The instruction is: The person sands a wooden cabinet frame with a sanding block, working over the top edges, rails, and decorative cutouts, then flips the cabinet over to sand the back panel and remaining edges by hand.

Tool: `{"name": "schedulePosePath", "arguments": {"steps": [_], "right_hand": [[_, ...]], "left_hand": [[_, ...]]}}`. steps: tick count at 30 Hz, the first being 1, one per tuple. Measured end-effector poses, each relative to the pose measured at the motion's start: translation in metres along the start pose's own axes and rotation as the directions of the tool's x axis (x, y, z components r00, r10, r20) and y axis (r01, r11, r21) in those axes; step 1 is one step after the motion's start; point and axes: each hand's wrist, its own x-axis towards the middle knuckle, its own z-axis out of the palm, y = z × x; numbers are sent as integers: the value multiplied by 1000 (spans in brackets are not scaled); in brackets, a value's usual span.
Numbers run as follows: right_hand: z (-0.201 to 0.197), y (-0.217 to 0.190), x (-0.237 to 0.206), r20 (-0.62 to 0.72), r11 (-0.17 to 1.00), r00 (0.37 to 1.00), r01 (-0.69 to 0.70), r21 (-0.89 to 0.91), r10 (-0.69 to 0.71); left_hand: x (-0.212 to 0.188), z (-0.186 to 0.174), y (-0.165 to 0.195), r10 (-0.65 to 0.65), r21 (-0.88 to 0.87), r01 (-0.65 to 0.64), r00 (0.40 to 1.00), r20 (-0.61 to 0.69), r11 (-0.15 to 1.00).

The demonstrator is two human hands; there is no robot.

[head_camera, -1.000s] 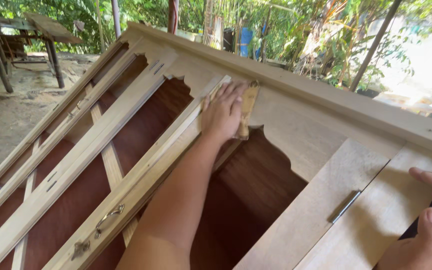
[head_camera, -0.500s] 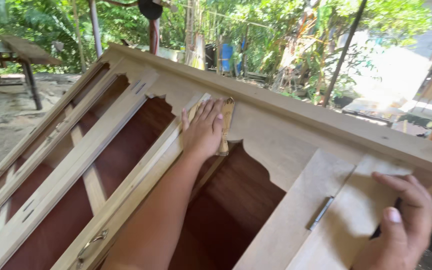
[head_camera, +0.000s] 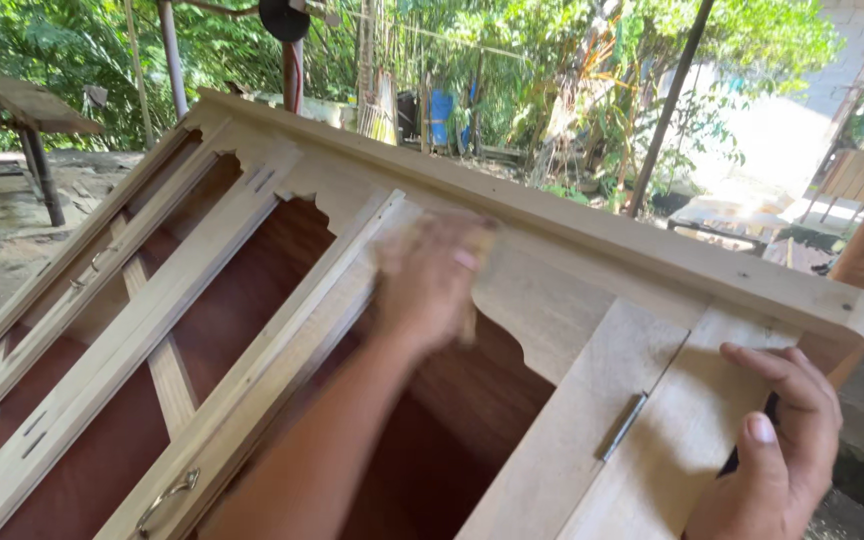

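A large unfinished wooden cabinet lies tilted in front of me, with a dark red-brown back panel showing through its openings. My left hand, blurred with motion, presses flat on a tan piece of sandpaper against the scalloped top rail beside a pale door stile. At the lower right, my right hand grips the outer edge of the cabinet's right door panel, thumb on top. A metal hinge sits just left of that hand.
A metal pull handle is on the door stile at the bottom. Behind the cabinet stand a wooden bench, metal posts, a blue container and dense greenery. A wooden chair is at far right.
My left hand has slid down and right along the top rail with the sandpaper. My right hand has stayed on the door panel's edge while the view shifted left.
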Motion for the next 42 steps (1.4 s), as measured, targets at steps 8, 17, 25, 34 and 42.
{"name": "schedulePosePath", "arguments": {"steps": [8,17,25,34,42], "right_hand": [[0,-1,-1,9,1000,1000,-13,1,13],[0,-6,2,20,1000,999,-24,-15,25],[6,-9,-1,18,1000,1000,-7,27,7],[4,-14,2,35,999,999,-31,20,31],[5,-13,1,22,999,1000,-18,44,17]], "left_hand": [[-5,-6,-11,-9,39,8,1000,18,999],[-6,16,1,183,-89,-190,980,-81,978],[-13,10,-7,206,-122,-217,974,-93,969],[-3,13,8,178,-104,-174,984,29,979],[-7,-9,20,97,-201,-110,993,-73,973]]}}
